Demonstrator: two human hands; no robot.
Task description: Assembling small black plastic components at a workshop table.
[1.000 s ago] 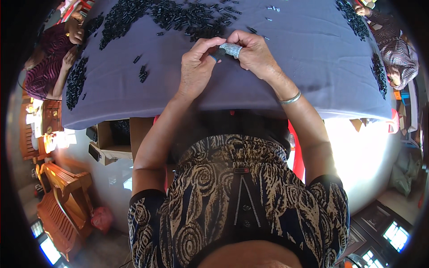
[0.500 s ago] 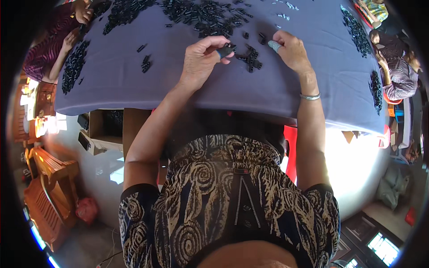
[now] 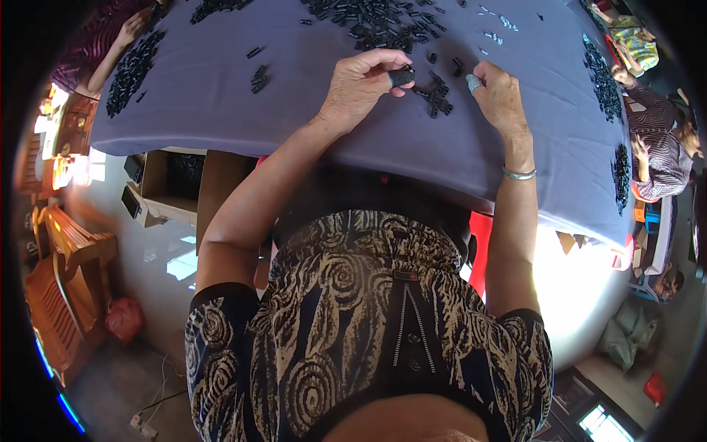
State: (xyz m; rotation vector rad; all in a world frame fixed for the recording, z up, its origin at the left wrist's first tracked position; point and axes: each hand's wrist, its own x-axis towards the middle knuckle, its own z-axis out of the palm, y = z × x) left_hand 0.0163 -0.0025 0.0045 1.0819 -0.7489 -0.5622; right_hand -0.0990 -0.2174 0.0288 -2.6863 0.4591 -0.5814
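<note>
My left hand (image 3: 355, 90) is above the purple-grey tablecloth, its thumb and fingers pinching a small black part (image 3: 409, 72). A dark cover wraps that thumb. To the right, my right hand (image 3: 502, 99) is closed with its fingers curled in. It wears a pale grey-green finger cover (image 3: 473, 82), and whatever its fingertips may hold is hidden. Between the hands lies a small cluster of black parts (image 3: 436, 96). Two single black parts, one of them a short cylinder (image 3: 457, 66), rest just beyond it.
A large heap of small black parts (image 3: 383, 22) spreads across the far table. Pale slim pieces (image 3: 495, 37) lie to its right. More piles line the left edge (image 3: 132, 70) and right edge (image 3: 602, 81). Co-workers' hands show at both sides. An open cardboard box (image 3: 171, 180) stands below the table's edge.
The whole view has shifted, moving the table's contents in the picture. My right hand's fingers have curled further in. My left hand keeps its pinch, slightly closer to the cluster.
</note>
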